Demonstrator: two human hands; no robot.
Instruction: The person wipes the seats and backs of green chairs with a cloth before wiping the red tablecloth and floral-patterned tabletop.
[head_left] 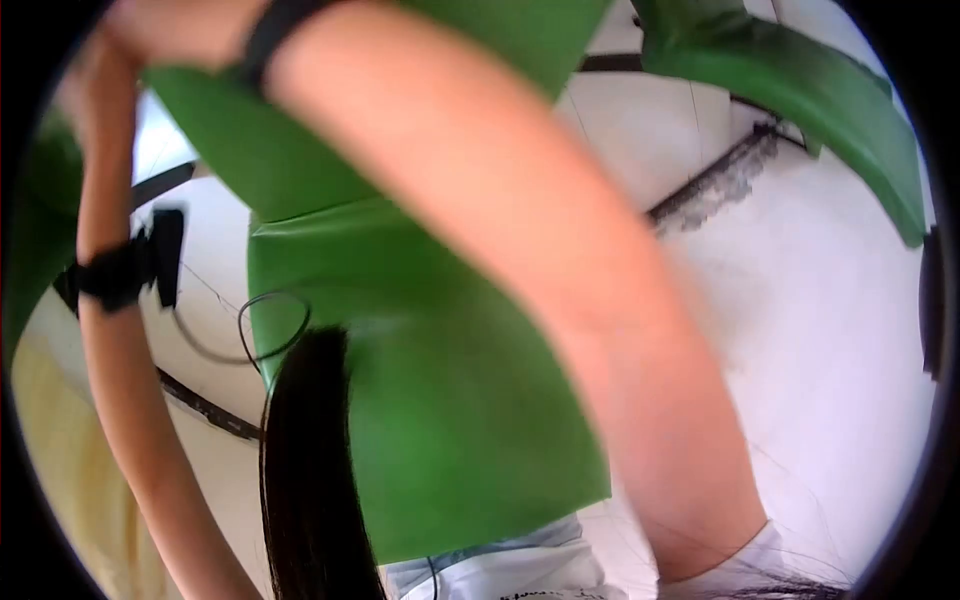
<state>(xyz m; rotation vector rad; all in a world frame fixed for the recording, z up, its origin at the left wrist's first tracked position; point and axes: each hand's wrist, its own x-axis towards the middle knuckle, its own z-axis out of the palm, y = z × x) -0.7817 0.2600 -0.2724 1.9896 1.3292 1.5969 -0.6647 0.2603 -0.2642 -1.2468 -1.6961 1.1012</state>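
Note:
My left hand (105,115) is at the upper left edge of the view, blurred, its fingers not made out. My right arm reaches across from the lower right, and my right hand (175,30) meets the left at the top left corner. Its fingers are smeared and partly cut off, so what either hand holds is hidden. A black strap with a flat black device (130,272) is around my left wrist, and a black band (272,40) circles the right. Below my arms is a smooth green chair (450,430) with a fold across it.
A lock of long dark hair (310,460) hangs in front of the chair. From the left wrist device runs a thin looped cable (243,325). Another green chair-like piece (800,80) stands at upper right. Dark metal bars (715,175) cross the pale floor (840,350).

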